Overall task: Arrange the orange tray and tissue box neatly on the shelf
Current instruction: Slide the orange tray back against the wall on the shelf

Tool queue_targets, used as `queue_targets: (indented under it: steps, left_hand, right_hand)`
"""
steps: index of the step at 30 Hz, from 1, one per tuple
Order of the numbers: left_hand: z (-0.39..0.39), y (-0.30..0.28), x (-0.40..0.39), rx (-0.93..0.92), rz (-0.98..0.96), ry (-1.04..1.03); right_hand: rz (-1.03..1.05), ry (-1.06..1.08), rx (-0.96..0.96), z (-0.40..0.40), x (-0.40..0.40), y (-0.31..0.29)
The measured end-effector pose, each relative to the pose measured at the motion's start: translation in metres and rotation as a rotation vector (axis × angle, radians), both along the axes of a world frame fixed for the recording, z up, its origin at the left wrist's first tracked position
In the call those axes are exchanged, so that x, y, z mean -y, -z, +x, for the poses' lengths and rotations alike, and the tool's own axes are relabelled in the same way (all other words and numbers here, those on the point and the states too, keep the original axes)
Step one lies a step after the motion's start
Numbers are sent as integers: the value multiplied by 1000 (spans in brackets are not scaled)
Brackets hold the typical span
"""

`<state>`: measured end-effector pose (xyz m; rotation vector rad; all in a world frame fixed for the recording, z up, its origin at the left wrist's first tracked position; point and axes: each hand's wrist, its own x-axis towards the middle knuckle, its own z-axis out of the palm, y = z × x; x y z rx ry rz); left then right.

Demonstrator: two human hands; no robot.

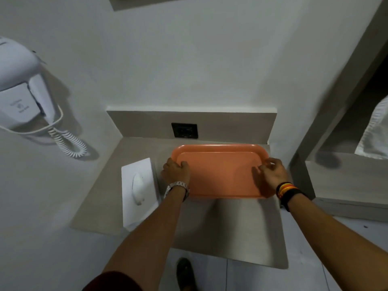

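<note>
An empty orange tray (218, 171) lies flat on the beige shelf (222, 225), close to the back wall and the right side. My left hand (176, 172) grips the tray's left rim, thumb inside the tray. My right hand (273, 174) holds the right rim, fingers curled over the edge. A white tissue box (147, 198) with a tissue poking out of its oval slot lies on the shelf just left of the tray, slightly skewed, a narrow gap from my left wrist.
A black wall socket (184, 130) sits in the backsplash right behind the tray. A white wall-mounted hair dryer (25, 93) with a coiled cord hangs on the left wall. A wooden partition (344, 181) rises at the right. My shoe (185, 274) shows below the shelf's front edge.
</note>
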<state>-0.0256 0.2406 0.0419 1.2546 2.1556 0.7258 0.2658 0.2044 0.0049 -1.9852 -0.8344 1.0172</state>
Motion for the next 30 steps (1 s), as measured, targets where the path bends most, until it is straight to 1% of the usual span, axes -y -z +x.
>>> queue_targets:
  steps: [4, 10, 14, 19, 25, 28, 30]
  left_hand:
    - [-27, 8, -43, 107, -11, 30]
    - [-60, 33, -90, 122, -73, 97]
    - [-70, 49, -107, 142, -147, 96]
    - [-77, 64, -119, 163, -129, 89]
    - [-78, 74, -117, 90, -135, 134]
    - [-74, 76, -105, -9, -123, 203]
    - [-71, 77, -91, -95, -105, 267]
  right_hand:
    - [20, 118, -40, -36, -24, 6]
    - [-4, 245, -39, -81, -49, 26]
    - [-17, 269, -28, -97, -59, 34]
    - [-27, 260, 35, -105, -72, 39]
    - [-37, 224, 50, -106, -73, 43]
    - [-21, 201, 29, -109, -66, 40]
    - [3, 165, 52, -115, -58, 36]
